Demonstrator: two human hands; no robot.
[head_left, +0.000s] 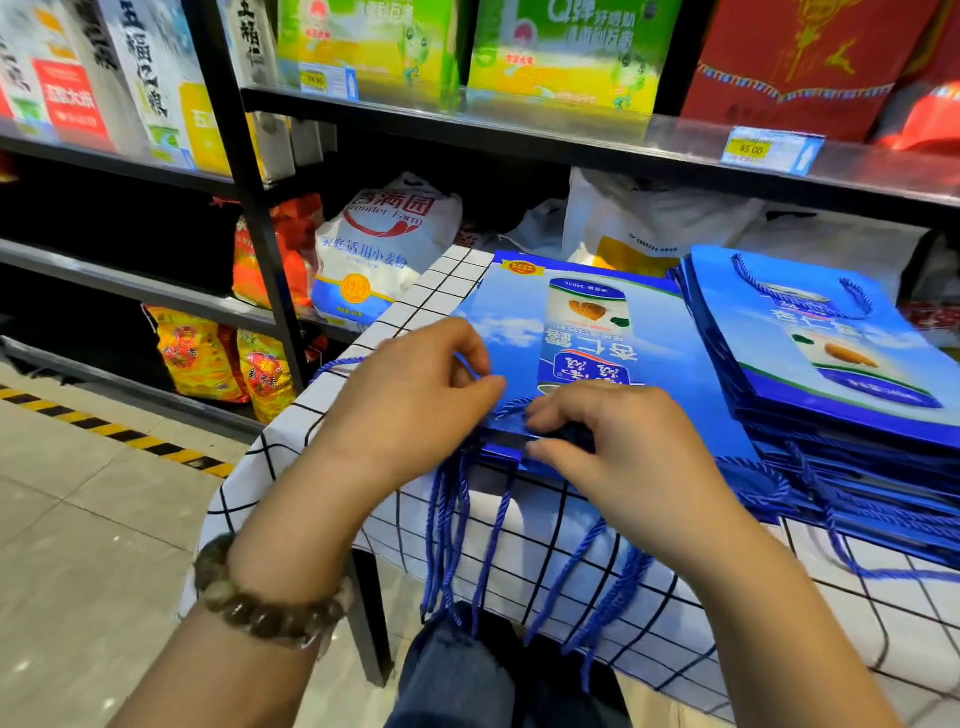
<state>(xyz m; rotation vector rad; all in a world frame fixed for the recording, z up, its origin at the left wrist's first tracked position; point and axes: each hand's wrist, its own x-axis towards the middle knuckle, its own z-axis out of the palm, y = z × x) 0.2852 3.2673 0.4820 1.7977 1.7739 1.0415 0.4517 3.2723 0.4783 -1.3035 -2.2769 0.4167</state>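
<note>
- Black shelf across the back, packed with bagged and boxed goods; white flour sack on a lower level.
- Counter under a white cloth with a black grid, in front of the shelf.
- Stack of bags on the right of the counter, flat, glossy blue, well apart from both hands.
- Blue gift bag flat at the middle of the counter on top of a few more like it; sky-and-cloud print, a drink can with an almond, white lettering, mouth edge at the near rim.
- Cord handles, twisted blue, hanging over the counter's near edge.
- Left hand at the bag's near-left corner, fingers curled, thumb against forefinger, apparently pinching the bag's edge; blurred there.
- Right hand just beside it, fingers bent over the mouth edge, thumb below, pinching that edge.
- Beaded bracelet on the left wrist.
</note>
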